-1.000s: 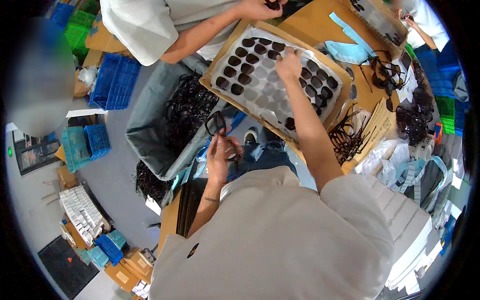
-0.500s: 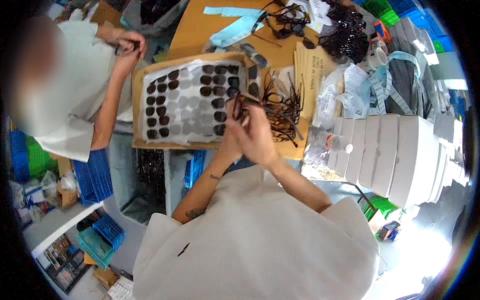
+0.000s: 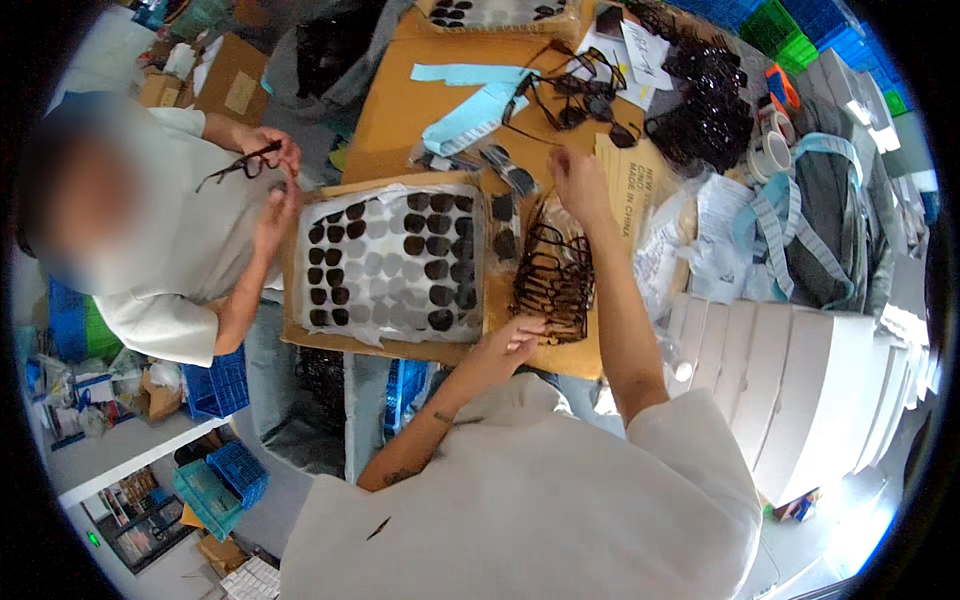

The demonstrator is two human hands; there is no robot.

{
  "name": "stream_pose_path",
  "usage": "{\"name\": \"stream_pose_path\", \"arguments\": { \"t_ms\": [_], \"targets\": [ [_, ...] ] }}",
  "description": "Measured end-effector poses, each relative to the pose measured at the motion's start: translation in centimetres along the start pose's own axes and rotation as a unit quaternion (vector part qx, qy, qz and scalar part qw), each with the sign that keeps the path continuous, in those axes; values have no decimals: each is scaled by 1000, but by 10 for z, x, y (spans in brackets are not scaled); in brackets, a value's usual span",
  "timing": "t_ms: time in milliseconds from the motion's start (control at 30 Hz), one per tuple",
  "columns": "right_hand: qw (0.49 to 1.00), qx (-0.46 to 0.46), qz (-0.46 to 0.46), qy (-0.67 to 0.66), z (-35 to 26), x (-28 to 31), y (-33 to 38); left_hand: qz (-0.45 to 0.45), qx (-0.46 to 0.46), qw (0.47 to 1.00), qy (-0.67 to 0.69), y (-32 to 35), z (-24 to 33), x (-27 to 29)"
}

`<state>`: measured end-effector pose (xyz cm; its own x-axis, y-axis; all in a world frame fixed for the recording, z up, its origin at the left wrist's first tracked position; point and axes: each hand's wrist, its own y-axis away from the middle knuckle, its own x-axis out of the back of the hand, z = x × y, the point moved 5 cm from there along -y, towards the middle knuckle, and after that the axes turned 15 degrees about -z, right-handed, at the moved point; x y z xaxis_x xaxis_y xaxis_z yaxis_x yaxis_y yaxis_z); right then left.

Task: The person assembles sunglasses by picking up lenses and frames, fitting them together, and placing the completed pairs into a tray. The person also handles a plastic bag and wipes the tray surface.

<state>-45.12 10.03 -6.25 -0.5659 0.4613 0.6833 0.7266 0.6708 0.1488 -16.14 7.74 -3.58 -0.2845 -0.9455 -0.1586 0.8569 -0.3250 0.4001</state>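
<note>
By the dark frames (image 3: pixel 553 288), left hand (image 3: pixel 500 352) at seven o'clock and right hand (image 3: pixel 580 185) at twelve have left the lens tray (image 3: pixel 400 350); can't tell their grip.

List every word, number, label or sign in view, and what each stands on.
Brown card: dark printed capitals, legible; wording not copied here.
White paper sheet: dark marks, too blurred to read.
Pale blue strip: faint marks, too small to read.
Anything else is too small to tell.
</note>
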Motion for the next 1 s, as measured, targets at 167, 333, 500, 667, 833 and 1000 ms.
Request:
{"name": "stream_pose_path", "arguments": {
  "t_ms": [167,333,500,667,833,1000],
  "targets": [
    [995,14,35,91,-12,-44,-147,44,39,998,-32,13,13,5],
    [991,-89,18,101,0,-59,-174,42,-19,999,-22,23,32,6],
    [969,41,241,26,-61,14,-74,129,-134,969,161,35,3,41],
    [932,165,181,-266,-122,46,80,237,-213,910,266,37,-9,82],
    [763,191,-156,-597,-170,-1,195,61,-310,927,201,49,49,82],
    [710,36,-232,-664,-176,-88,231,11,-367,922,122,85,71,53]
  ]
}}
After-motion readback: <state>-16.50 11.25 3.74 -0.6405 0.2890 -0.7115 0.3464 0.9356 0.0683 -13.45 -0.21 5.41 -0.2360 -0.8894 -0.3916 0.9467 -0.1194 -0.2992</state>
